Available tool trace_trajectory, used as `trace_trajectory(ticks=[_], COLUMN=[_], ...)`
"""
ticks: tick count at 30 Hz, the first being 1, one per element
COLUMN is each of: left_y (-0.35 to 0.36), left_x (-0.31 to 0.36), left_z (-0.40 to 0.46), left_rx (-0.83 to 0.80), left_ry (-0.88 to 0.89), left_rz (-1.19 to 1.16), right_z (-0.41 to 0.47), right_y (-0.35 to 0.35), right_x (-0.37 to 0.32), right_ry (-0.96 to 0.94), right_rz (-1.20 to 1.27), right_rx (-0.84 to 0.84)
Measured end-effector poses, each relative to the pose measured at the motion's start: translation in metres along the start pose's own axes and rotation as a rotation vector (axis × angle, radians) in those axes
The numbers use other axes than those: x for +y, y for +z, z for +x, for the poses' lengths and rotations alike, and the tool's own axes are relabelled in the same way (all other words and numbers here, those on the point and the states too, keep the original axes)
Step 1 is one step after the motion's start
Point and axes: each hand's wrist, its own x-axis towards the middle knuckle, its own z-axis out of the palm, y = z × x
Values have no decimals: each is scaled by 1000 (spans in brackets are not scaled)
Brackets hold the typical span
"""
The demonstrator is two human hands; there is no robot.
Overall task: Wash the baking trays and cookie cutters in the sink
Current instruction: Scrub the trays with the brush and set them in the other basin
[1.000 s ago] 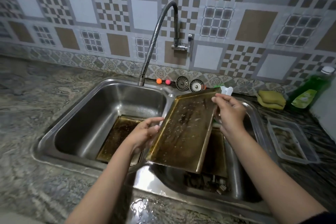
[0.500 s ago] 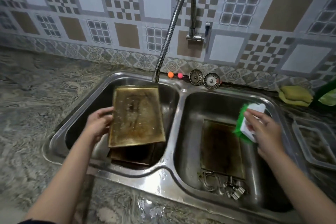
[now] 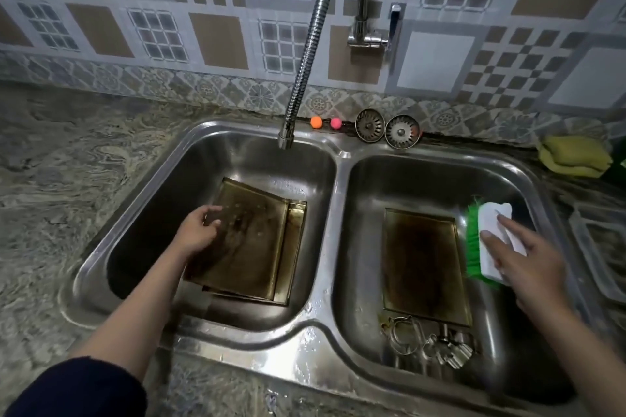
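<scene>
Over the left basin, left hand (image 3: 198, 230) fingers gripping tray (image 3: 250, 244), right hand (image 3: 521, 261) fingers clasping brush (image 3: 487, 240)

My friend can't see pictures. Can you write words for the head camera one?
A person's left hand holds a dirty baking tray in the left sink basin, while the right hand grips a green scrub brush over the right basin, where another tray and cookie cutters lie.

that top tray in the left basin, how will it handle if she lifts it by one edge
The top tray looks like thin rigid metal, so it should probably lift flat without flexing. It looks greasy, so the left hand may slip on it. It lies askew on another tray, so it might slide or clatter when pulled.
</scene>
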Motion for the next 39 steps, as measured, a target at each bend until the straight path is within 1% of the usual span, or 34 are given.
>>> trace_trajectory(ticks=[2,4,6,7,8,9,11,13,15,18,20,23,25,29,32,35,39], left_y=[17,47,87,110,134,159,210,253,282,305,313,320,322,324,321,309,294], left_x=[22,56,97,117,134,150,169,171,160,142,136,131,126,121,131,149,170], left_z=[-5,-19,-36,-45,-54,-63,-75,-80,-77,-71,-68,-62,-59,-53,-57,-74,-100], left_rx=[-11,-6,-14,-45,-96,-162,-335,-505,-555,-560,-520,-418,-371,-335,-352,-350,-353], left_ry=[107,255,394,451,474,473,388,215,113,46,68,134,157,142,124,182,228], left_rz=[57,15,-107,-184,-234,-273,-256,-140,14,117,163,246,248,155,4,-120,-196], right_z=[0,0,0,0,0,1,1,0,-1,-4,-5,-4,2,28,58,87,107], right_y=[-1,-2,-3,-3,-4,-5,-8,-13,-19,-29,-37,-51,-65,-112,-155,-185,-188], right_x=[2,1,0,-1,0,0,5,9,9,13,17,23,23,11,4,13,36], right_ry=[-20,-48,-80,-93,-98,-103,-112,-108,-109,-135,-134,-116,-106,-163,-170,-105,-45], right_rz=[-42,-63,-87,-93,-91,-90,-102,-105,-102,-126,-136,-107,-109,-106,-170,-313,-449], right_rx=[-8,0,15,26,31,31,20,2,-3,-2,-11,-15,-3,113,163,114,9])
